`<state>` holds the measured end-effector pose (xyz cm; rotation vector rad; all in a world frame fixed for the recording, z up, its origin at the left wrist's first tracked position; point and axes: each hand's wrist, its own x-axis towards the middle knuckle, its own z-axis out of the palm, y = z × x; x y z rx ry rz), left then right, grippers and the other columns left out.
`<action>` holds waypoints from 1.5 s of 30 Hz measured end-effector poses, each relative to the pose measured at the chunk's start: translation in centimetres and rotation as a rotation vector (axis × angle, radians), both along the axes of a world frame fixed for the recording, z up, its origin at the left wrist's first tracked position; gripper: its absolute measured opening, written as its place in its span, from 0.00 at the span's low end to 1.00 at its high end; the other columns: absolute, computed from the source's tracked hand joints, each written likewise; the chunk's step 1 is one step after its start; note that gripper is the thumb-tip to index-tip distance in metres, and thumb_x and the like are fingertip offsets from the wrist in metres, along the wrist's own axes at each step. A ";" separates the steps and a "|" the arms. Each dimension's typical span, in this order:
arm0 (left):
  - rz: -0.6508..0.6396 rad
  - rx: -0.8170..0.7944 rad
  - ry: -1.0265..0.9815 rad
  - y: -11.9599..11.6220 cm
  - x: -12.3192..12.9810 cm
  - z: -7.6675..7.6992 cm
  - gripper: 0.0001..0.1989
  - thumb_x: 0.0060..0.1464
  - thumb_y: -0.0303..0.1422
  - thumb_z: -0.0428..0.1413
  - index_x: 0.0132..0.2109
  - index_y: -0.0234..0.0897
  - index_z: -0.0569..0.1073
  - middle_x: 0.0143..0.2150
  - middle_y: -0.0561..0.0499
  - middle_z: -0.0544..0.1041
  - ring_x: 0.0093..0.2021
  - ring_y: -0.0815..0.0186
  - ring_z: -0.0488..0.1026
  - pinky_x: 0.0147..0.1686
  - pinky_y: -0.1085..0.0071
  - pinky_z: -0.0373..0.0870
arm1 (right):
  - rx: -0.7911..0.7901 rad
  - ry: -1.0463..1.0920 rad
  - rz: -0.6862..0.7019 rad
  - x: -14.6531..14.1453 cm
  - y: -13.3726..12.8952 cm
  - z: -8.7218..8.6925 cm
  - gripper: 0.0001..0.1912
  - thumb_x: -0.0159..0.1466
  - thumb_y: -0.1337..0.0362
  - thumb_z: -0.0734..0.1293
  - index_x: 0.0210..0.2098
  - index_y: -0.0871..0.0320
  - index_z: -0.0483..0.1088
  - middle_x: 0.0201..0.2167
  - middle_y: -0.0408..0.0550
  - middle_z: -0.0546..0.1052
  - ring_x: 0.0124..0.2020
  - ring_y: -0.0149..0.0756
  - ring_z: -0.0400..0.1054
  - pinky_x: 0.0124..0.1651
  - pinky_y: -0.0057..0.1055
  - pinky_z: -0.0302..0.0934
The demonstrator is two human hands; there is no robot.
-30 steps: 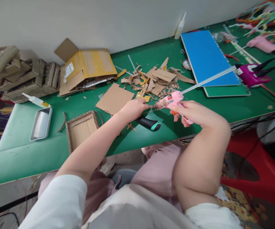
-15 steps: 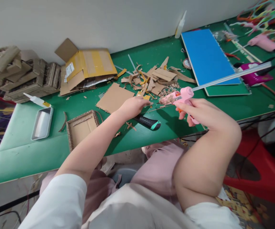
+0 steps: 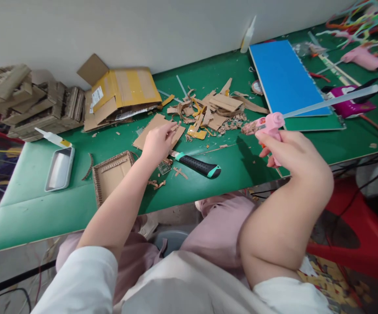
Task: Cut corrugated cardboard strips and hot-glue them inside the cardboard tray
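My right hand [image 3: 287, 146] grips a pink hot glue gun [image 3: 272, 124] by its handle, with a long translucent glue stick [image 3: 333, 102] standing out of its back. The gun's nozzle, covered in brown residue, points left over the table. Above a flat piece of cardboard [image 3: 148, 133] is my left hand [image 3: 159, 141], fingertips drawn together; whatever they hold, if anything, is too small to make out. A utility knife [image 3: 197, 165] with a black and teal handle lies just right of that hand. Beside my left forearm rests a shallow cardboard tray [image 3: 95, 183] with corrugated edging.
Cardboard scraps [image 3: 226, 104] lie heaped mid-table. At the back left are an opened carton [image 3: 128, 87] and stacked cardboard pieces [image 3: 49, 102]. A phone [image 3: 60, 169] and glue bottle [image 3: 53, 138] sit left, a blue board [image 3: 285, 78] and purple glue gun [image 3: 351, 102] right.
My left hand has moved left, from over the knife to above the flat cardboard, uncovering the knife. My right hand has drawn the glue gun a little to the right.
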<state>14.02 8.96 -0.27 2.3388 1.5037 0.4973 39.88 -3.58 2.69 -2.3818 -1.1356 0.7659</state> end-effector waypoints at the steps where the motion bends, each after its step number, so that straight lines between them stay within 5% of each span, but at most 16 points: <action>1: 0.036 -0.036 -0.087 -0.6 -0.5 0.1 0.19 0.56 0.29 0.48 0.54 0.37 0.69 0.40 0.48 0.79 0.39 0.65 0.75 0.43 0.70 0.68 | 0.027 -0.037 -0.041 0.1 0.0 0.0 0.21 0.59 0.48 0.59 0.23 0.59 0.66 0.17 0.47 0.71 0.16 0.30 0.64 0.22 0.28 0.58; 7: 0.097 -0.300 -0.501 -4.5 -3.8 -0.4 0.22 0.52 0.36 0.54 0.53 0.35 0.70 0.34 0.49 0.78 0.27 0.70 0.71 0.31 0.72 0.69 | 0.175 -0.088 -0.224 1.5 -0.7 -0.8 0.18 0.54 0.49 0.62 0.23 0.59 0.67 0.17 0.45 0.70 0.15 0.30 0.63 0.21 0.29 0.59; 15: 0.251 -0.486 -0.793 -8.8 -7.0 -0.5 0.25 0.46 0.42 0.59 0.51 0.35 0.71 0.32 0.50 0.77 0.32 0.65 0.75 0.29 0.73 0.71 | 0.147 0.166 -0.160 1.6 -0.6 -1.3 0.15 0.58 0.52 0.61 0.31 0.60 0.67 0.19 0.45 0.70 0.14 0.26 0.61 0.18 0.24 0.57; 25: 0.257 -0.533 -0.886 -10.2 -8.2 -0.4 0.20 0.45 0.40 0.61 0.45 0.37 0.69 0.29 0.54 0.75 0.30 0.66 0.76 0.28 0.73 0.72 | -0.117 -0.151 0.023 0.8 1.7 0.6 0.20 0.56 0.50 0.61 0.19 0.60 0.65 0.16 0.49 0.70 0.16 0.32 0.61 0.26 0.32 0.57; 30: 0.224 -0.547 -0.891 -10.9 -9.0 -0.3 0.17 0.47 0.39 0.60 0.44 0.38 0.70 0.30 0.54 0.75 0.29 0.70 0.75 0.27 0.76 0.70 | -0.342 -0.427 0.152 -0.1 4.0 1.9 0.25 0.57 0.44 0.58 0.26 0.62 0.70 0.20 0.55 0.72 0.27 0.42 0.68 0.33 0.38 0.58; 34: 0.214 -0.559 -0.949 -11.6 -9.4 -0.4 0.17 0.47 0.38 0.60 0.44 0.39 0.68 0.30 0.55 0.74 0.29 0.69 0.75 0.26 0.75 0.71 | -0.273 -0.626 0.205 -0.9 4.2 2.0 0.25 0.59 0.46 0.57 0.37 0.62 0.70 0.38 0.63 0.74 0.41 0.52 0.68 0.39 0.43 0.59; 36: 0.186 -0.601 -0.974 -11.8 -9.5 -0.5 0.17 0.48 0.38 0.60 0.44 0.39 0.67 0.30 0.55 0.75 0.29 0.69 0.75 0.27 0.74 0.71 | -0.144 -0.661 0.160 -1.0 3.5 2.2 0.23 0.60 0.47 0.57 0.36 0.61 0.70 0.37 0.62 0.74 0.40 0.50 0.69 0.40 0.44 0.59; 38: 0.169 -0.640 -1.004 -12.0 -9.5 -0.7 0.18 0.48 0.38 0.60 0.45 0.39 0.67 0.30 0.55 0.75 0.31 0.68 0.75 0.29 0.74 0.71 | 0.091 -0.544 0.045 -1.1 2.3 2.4 0.21 0.59 0.48 0.58 0.31 0.60 0.69 0.26 0.54 0.73 0.31 0.42 0.69 0.36 0.39 0.60; 41: 0.183 -0.685 -1.095 -12.3 -9.4 -0.7 0.19 0.47 0.37 0.61 0.47 0.38 0.69 0.29 0.54 0.76 0.35 0.67 0.76 0.31 0.76 0.72 | 0.548 0.020 -0.126 -2.2 0.3 2.6 0.15 0.56 0.51 0.62 0.24 0.58 0.64 0.15 0.41 0.63 0.14 0.28 0.59 0.19 0.27 0.53; 43: 0.202 -0.732 -1.193 -12.4 -9.2 -0.4 0.20 0.45 0.37 0.62 0.46 0.38 0.70 0.30 0.54 0.77 0.34 0.68 0.76 0.31 0.76 0.72 | 0.716 0.444 -0.031 -3.5 -0.6 2.5 0.15 0.52 0.51 0.66 0.26 0.57 0.65 0.18 0.39 0.64 0.11 0.26 0.56 0.14 0.25 0.47; 45: 0.215 -0.779 -1.306 -12.3 -8.9 0.3 0.19 0.42 0.37 0.64 0.43 0.37 0.72 0.30 0.53 0.78 0.31 0.70 0.76 0.30 0.77 0.72 | 0.716 0.756 0.213 -5.0 -1.0 2.5 0.19 0.50 0.47 0.68 0.28 0.57 0.66 0.23 0.39 0.67 0.10 0.24 0.56 0.12 0.26 0.48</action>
